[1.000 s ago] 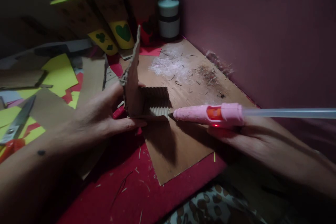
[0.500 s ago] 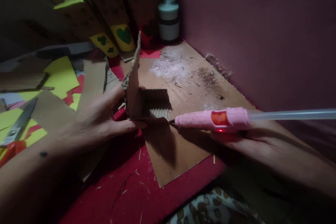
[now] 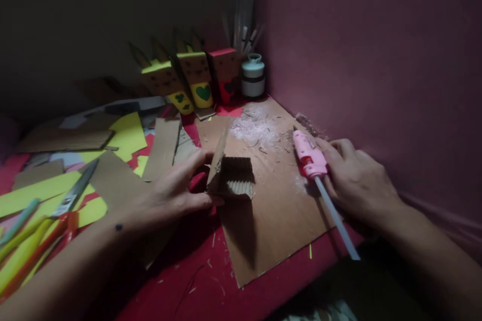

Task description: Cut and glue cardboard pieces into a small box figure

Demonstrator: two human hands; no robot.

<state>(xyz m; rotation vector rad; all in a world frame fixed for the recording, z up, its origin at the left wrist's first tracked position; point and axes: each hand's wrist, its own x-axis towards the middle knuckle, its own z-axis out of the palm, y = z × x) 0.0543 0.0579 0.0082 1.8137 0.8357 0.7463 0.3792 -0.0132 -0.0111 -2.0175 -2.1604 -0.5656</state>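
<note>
My left hand (image 3: 184, 185) grips a small folded cardboard box (image 3: 237, 178) by its left side, thumb below and fingers behind. The box's ribbed inner face shows, and one flap stands up at its left. At the right, my right hand (image 3: 354, 175) is closed round a pink hot glue gun (image 3: 311, 153), its nozzle pointing away toward the wall. A translucent glue stick (image 3: 337, 218) juts out of the gun's rear toward me. Beneath the box lies a flat brown board (image 3: 278, 241).
Scissors (image 3: 77, 190) and yellow, red and cardboard scraps (image 3: 128, 135) cover the left side. Cardboard figures (image 3: 199, 77) stand at the back beside a pale canister (image 3: 253, 75). Whitish residue (image 3: 252, 128) marks the board. A wall (image 3: 369, 60) bounds the right.
My right hand has drawn the glue gun away from the box's edge to the right and turned its nozzle forward. My left hand still holds the box. The view has shifted, showing more scissors.
</note>
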